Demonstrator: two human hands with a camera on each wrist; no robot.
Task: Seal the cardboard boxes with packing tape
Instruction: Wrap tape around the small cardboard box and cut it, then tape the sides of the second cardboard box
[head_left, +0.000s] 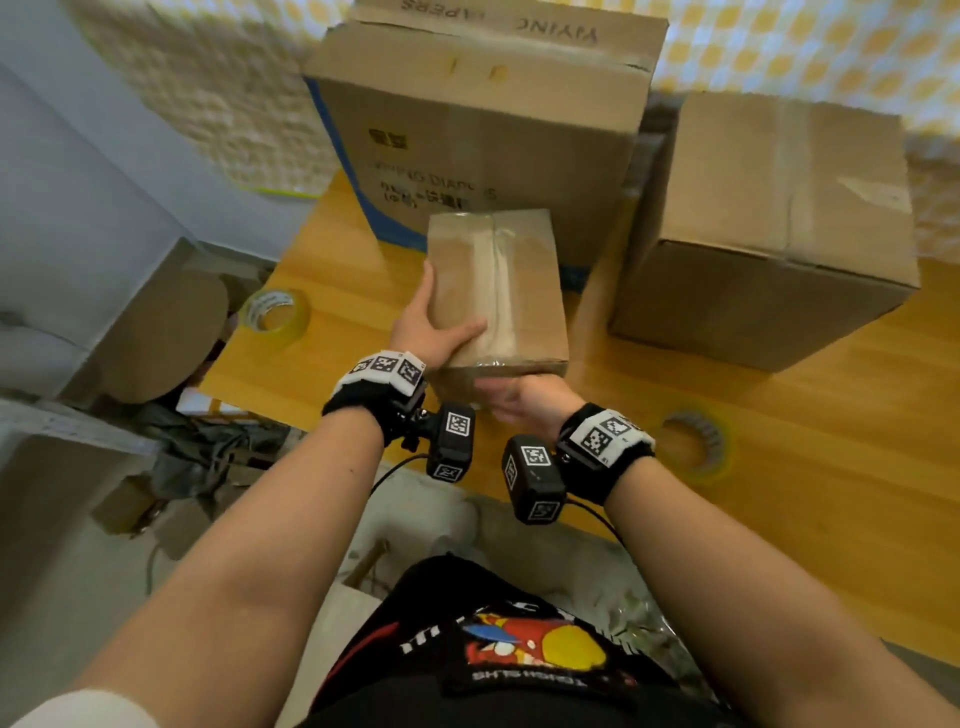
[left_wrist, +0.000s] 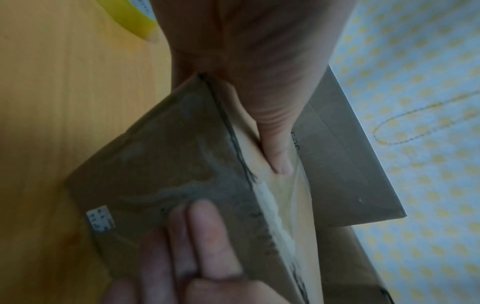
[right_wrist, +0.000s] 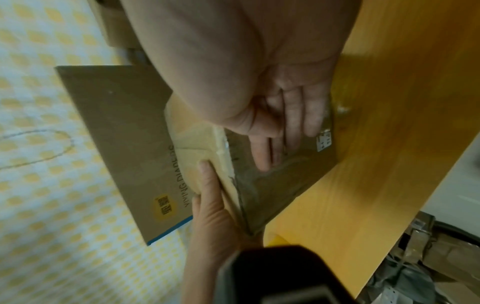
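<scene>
Just in front of the big printed box (head_left: 483, 130), I hold the small taped box (head_left: 498, 291) off the table (head_left: 779, 467): left hand (head_left: 431, 327) clasps its side, right hand (head_left: 519, 400) supports underneath with straight fingers. With so little grip below, I judge it could tip and drop.

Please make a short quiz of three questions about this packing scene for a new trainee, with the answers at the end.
1. True or false: clear tape already runs along the top seam of the small box.
2. How many tape rolls lie on the table? A) none B) one C) two
3. Which hand supports the small box from underneath?

Key
1. True; a shiny strip covers the seam.
2. C: one tape roll near the left edge, another tape roll on the right.
3. The right hand, with fingers flat under the box; the left hand grips its left side, thumb on top.
</scene>
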